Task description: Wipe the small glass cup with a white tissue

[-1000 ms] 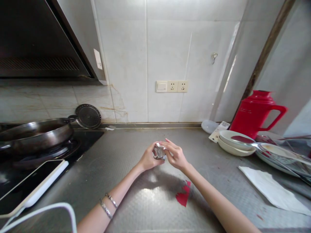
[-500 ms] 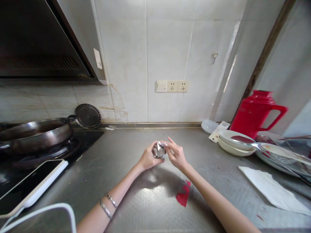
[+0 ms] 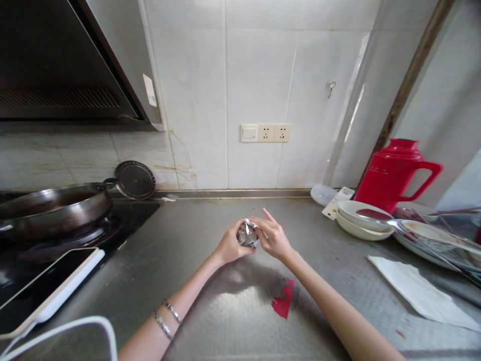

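A small round container (image 3: 246, 237) topped with crinkled silver foil sits in my left hand (image 3: 230, 244), whose thumb and fingers curl around its left side. Its lower part is hidden, so I cannot make out its kind. From the right, my right hand (image 3: 273, 238) pinches the edge of the foil, index finger and thumb together, with another finger raised. Below the hands, a torn red scrap (image 3: 282, 301) lies on the metal counter (image 3: 210, 321).
On the left are a steel pan (image 3: 56, 208) on the stove, a round dark disc (image 3: 135, 180), and a phone (image 3: 52, 288) with a white cable (image 3: 86, 321). To the right stand a red thermos (image 3: 393, 175), stacked bowls (image 3: 363, 228), plates with utensils and a white paper (image 3: 421, 293).
A foil flap that stood up in a peak now looks flatter, showing more of the rounded foil surface. My right hand has shifted slightly; my left hand keeps its hold.
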`<control>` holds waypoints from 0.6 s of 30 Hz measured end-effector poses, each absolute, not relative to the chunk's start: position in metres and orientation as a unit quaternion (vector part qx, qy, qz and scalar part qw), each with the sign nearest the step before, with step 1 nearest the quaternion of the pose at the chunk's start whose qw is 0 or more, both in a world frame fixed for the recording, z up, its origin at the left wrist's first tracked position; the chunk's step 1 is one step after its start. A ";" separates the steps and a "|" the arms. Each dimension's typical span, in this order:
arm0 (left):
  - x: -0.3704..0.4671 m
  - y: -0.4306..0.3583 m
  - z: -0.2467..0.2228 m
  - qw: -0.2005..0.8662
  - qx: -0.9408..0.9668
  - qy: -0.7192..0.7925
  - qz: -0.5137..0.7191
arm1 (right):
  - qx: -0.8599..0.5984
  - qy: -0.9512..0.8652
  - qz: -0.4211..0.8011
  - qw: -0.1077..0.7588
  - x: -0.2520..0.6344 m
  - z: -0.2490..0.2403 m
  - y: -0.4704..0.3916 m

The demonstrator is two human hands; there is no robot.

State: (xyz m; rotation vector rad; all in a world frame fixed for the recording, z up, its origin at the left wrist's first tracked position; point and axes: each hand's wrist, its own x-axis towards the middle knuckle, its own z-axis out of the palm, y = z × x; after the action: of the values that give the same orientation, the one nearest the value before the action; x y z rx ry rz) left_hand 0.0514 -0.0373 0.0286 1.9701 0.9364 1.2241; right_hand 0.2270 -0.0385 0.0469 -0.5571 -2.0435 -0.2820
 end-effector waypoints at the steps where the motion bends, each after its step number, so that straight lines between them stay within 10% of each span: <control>1: 0.052 -0.038 0.029 0.314 0.747 0.357 0.464 | -0.230 -0.836 -0.114 0.485 0.227 0.047 -0.039; 18: 0.053 -0.038 0.028 0.349 0.746 0.308 0.475 | -0.189 -0.856 -0.064 0.478 0.218 0.043 -0.046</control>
State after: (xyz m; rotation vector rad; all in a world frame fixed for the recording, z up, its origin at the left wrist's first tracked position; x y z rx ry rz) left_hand 0.0529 -0.0380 0.0279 1.9337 0.7986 1.2317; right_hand 0.2179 -0.0461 0.0428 -0.4611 -2.0896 -0.1553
